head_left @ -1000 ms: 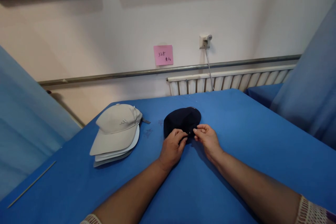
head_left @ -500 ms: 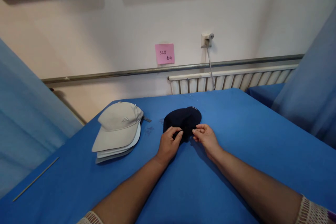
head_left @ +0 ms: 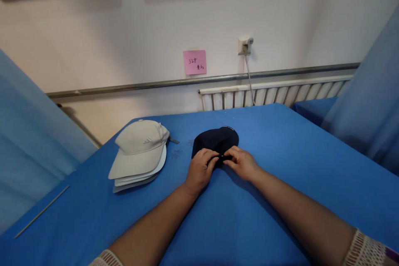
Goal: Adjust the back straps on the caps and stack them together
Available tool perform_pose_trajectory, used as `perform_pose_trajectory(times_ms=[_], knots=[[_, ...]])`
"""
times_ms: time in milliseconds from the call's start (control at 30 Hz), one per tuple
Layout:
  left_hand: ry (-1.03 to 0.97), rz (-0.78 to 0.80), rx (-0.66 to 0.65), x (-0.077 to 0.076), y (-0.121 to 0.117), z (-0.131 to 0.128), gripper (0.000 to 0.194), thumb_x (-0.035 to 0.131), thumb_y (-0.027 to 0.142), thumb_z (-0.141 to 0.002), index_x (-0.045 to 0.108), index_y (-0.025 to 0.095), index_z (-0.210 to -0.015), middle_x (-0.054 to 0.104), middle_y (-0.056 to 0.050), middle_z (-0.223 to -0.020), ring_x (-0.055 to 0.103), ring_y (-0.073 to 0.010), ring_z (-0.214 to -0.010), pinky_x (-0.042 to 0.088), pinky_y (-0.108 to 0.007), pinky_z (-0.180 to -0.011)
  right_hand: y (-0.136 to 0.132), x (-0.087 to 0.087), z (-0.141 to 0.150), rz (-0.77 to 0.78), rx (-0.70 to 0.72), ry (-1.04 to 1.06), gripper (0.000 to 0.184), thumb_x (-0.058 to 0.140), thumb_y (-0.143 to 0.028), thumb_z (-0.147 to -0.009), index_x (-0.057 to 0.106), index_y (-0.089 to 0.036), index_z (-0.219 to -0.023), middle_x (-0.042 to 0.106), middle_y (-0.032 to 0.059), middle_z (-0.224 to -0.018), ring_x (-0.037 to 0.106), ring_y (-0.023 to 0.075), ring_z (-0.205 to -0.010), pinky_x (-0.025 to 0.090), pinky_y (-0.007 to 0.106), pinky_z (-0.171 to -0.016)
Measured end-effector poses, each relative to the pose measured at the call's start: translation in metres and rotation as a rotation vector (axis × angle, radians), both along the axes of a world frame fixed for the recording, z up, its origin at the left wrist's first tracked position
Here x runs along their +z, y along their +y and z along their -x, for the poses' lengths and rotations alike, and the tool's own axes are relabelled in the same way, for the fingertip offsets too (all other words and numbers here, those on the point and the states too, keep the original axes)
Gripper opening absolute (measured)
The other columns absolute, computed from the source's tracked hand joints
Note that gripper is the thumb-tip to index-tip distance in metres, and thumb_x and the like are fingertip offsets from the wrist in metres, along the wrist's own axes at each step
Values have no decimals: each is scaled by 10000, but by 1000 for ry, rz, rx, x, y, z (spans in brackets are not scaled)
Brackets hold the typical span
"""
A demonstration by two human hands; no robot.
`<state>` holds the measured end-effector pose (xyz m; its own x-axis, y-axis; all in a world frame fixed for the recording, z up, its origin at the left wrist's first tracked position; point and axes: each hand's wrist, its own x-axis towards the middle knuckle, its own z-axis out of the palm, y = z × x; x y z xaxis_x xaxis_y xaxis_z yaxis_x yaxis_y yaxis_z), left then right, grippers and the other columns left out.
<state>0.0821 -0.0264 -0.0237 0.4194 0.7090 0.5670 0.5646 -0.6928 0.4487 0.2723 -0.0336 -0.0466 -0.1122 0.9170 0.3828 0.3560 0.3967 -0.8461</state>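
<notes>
A dark navy cap (head_left: pixel 213 139) lies on the blue-covered table (head_left: pixel 280 145), its brim pointing away from me. My left hand (head_left: pixel 201 168) pinches the near edge of the cap on the left. Close beside it, my right hand (head_left: pixel 241 162) pinches the same edge on the right, thumb against fingertips. A small shiny spot shows on the dark strap between the fingertips; the rest of the strap is hidden by my fingers. To the left sits a stack of caps, with a beige cap (head_left: pixel 140 145) on top and paler and grey brims beneath it.
A thin stick (head_left: pixel 42 212) lies near the table's left edge. Blue curtains (head_left: pixel 34 145) hang on both sides. Behind the table are a white radiator (head_left: pixel 274 91), a metal rail, a pink note (head_left: pixel 195 62) and a socket (head_left: pixel 245 45) with a plugged-in cable.
My right hand has moved slightly left, bringing its fingertips nearer to my left hand at the cap's near edge. The cap has barely shifted.
</notes>
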Motion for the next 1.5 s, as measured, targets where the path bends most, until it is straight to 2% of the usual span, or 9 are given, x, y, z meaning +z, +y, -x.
perform_pose_trajectory(times_ms=[67, 200, 300, 433, 867, 1100, 1233, 1367, 1500], knots=[[45, -28, -2, 2, -2, 0, 142, 521, 243, -913, 622, 208, -1007, 639, -55, -956, 594, -187, -924, 495, -351, -841, 1, 1, -2, -43, -66, -160, 92, 663, -162, -723, 628, -245, -742, 570, -15, -750, 488, 131, -645, 343, 263, -603], [146, -79, 5, 6, -9, -3, 87, 531, 198, -885, 596, 199, -942, 596, -49, -903, 576, -177, -845, 485, -315, -762, 3, 6, -6, -92, -209, -409, 180, 576, -72, -689, 517, -223, -766, 548, -14, -775, 474, 132, -655, 293, 265, -600], [203, -129, -2, 5, -13, -5, 98, 515, 150, -867, 598, 193, -898, 562, -43, -880, 558, -159, -787, 472, -288, -711, 3, 9, -8, -97, -306, -485, 221, 544, -47, -646, 471, -220, -764, 532, -15, -761, 454, 131, -632, 267, 268, -590], [238, -174, -13, 2, -14, -6, 168, 516, 139, -857, 616, 205, -976, 550, -41, -890, 555, -153, -781, 470, -276, -695, 3, 10, -7, -67, -356, -487, 197, 541, -69, -650, 448, -221, -736, 524, -15, -726, 441, 132, -607, 251, 273, -581], [291, -313, -85, -3, -10, -7, 321, 487, 141, -891, 612, 225, -1174, 521, -12, -796, 510, -109, -650, 438, -227, -582, -1, 13, -10, -57, -316, -508, 220, 538, -58, -680, 454, -210, -816, 548, -3, -815, 476, 128, -670, 277, 251, -601], [293, -305, -67, -5, -12, -7, 234, 480, 130, -886, 623, 182, -1064, 563, -26, -796, 533, -134, -676, 451, -261, -620, 4, 14, -16, -21, -380, -530, 212, 535, -54, -696, 462, -207, -823, 565, 5, -797, 492, 140, -679, 279, 260, -606], [289, -274, -62, -6, -11, -7, 190, 468, 90, -862, 622, 168, -941, 580, -38, -801, 543, -151, -710, 452, -281, -654, 8, 8, -20, 10, -313, -551, 245, 520, -26, -678, 474, -210, -832, 573, -2, -794, 487, 131, -663, 275, 255, -602], [297, -268, -65, -4, -9, -6, 248, 445, 50, -840, 632, 179, -941, 589, -51, -841, 543, -159, -748, 441, -290, -683, 7, 3, -23, 27, -218, -561, 253, 516, -21, -674, 498, -210, -841, 574, -5, -781, 480, 128, -652, 279, 250, -595], [424, -199, -135, 3, -12, -7, 252, 459, 58, -818, 637, 186, -942, 589, -53, -846, 535, -174, -753, 423, -309, -679, 7, 3, -24, -2, -212, -539, 280, 495, -1, -669, 538, -203, -858, 600, 21, -854, 523, 143, -724, 332, 258, -651]])
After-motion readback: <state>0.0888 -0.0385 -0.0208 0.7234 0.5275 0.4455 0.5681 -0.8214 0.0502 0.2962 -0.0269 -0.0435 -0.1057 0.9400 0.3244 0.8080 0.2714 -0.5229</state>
